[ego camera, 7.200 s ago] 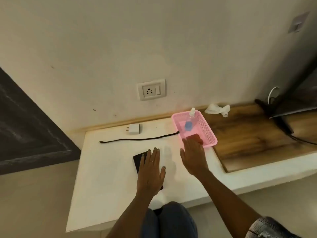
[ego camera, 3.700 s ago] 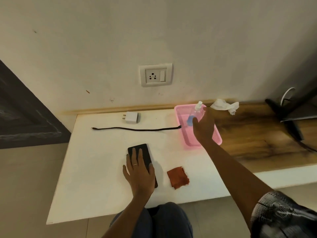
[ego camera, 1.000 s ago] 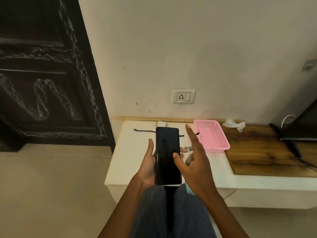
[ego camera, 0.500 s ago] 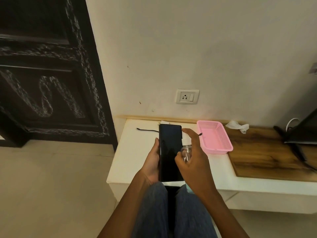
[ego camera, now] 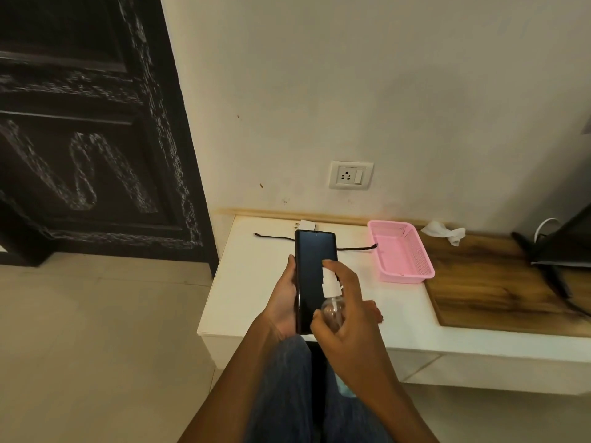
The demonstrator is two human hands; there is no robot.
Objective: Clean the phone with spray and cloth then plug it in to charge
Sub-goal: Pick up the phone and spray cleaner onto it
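Head view. The left hand [ego camera: 283, 303] is gripping the phone [ego camera: 315, 276] along its edge, screen up, above the near edge of the white bench [ego camera: 249, 282]. The right hand [ego camera: 347, 330] is holding the spray bottle [ego camera: 332, 302] just right of the left fingers, its fingers [ego camera: 342, 276] curling round the bottle and one lying on the white nozzle over the screen. Beyond both hands, the cable [ego camera: 355, 249] and charger [ego camera: 305, 224] are lying on the bench; the pink basket [ego camera: 399, 255] is sitting farther right, below the wall socket [ego camera: 350, 174].
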